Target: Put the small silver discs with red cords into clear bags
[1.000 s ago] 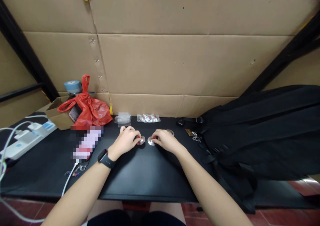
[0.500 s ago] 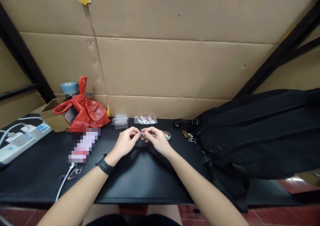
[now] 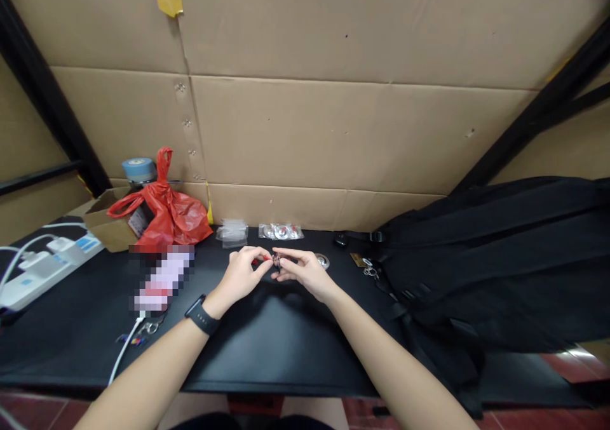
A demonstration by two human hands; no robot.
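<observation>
My left hand (image 3: 241, 273) and my right hand (image 3: 305, 270) meet just above the black table (image 3: 267, 347). Each pinches a small silver metal disc with a red part, and the two discs (image 3: 275, 262) are pressed together edge-on between my fingertips. A black watch sits on my left wrist (image 3: 202, 314). One more silver disc (image 3: 323, 262) lies on the table just right of my right hand. A clear bag of similar discs (image 3: 281, 232) rests behind my hands by the cardboard wall.
A black backpack (image 3: 500, 252) covers the table's right side, with key rings (image 3: 369, 267) beside it. At left are a red plastic bag (image 3: 164, 208), a cardboard box (image 3: 107, 223), a white power strip (image 3: 42, 266), and a blurred pink item (image 3: 162, 277).
A second ago each hand held a disc flat on the table, apart. Both hands have lifted the discs and brought them together face to face.
</observation>
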